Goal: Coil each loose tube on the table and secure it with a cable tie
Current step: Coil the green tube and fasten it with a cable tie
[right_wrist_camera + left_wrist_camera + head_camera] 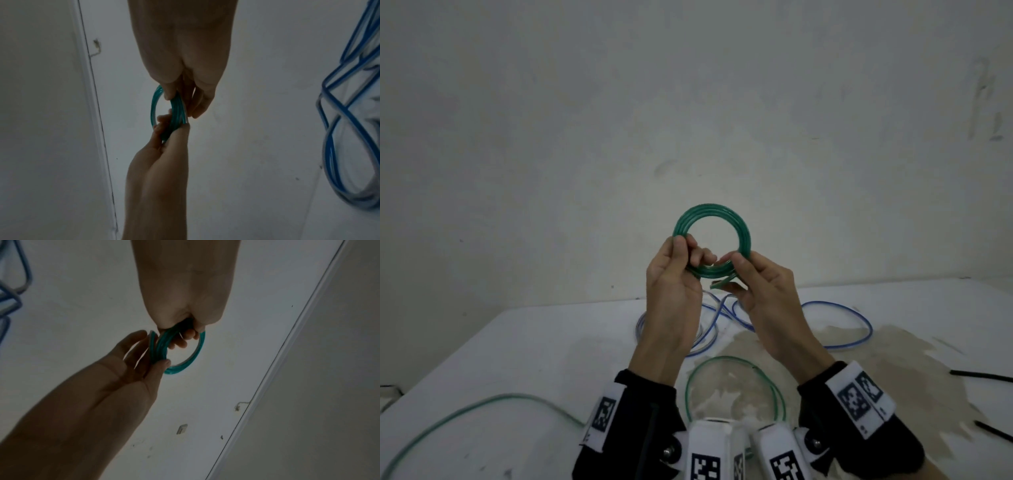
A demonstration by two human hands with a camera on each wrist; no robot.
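Observation:
A green tube wound into a small coil [722,214] is held up in front of the wall, above the table's far edge. My left hand [693,250] grips the coil's lower left, thumb on the outside and fingers through the ring. My right hand [739,274] pinches the lower right, where the tube's cut end [719,283] sticks out. The left wrist view shows the coil [185,365] between the left hand [176,332] and the right hand [154,350]. In the right wrist view the coil [154,100] sits between both hands too. No tie shows on it.
A loose green tube [736,363] loops on the white table [551,342] below my wrists, with a long green run trailing left. A tangled blue tube [835,305] lies behind it. Two black cable ties [983,375] lie at the right edge.

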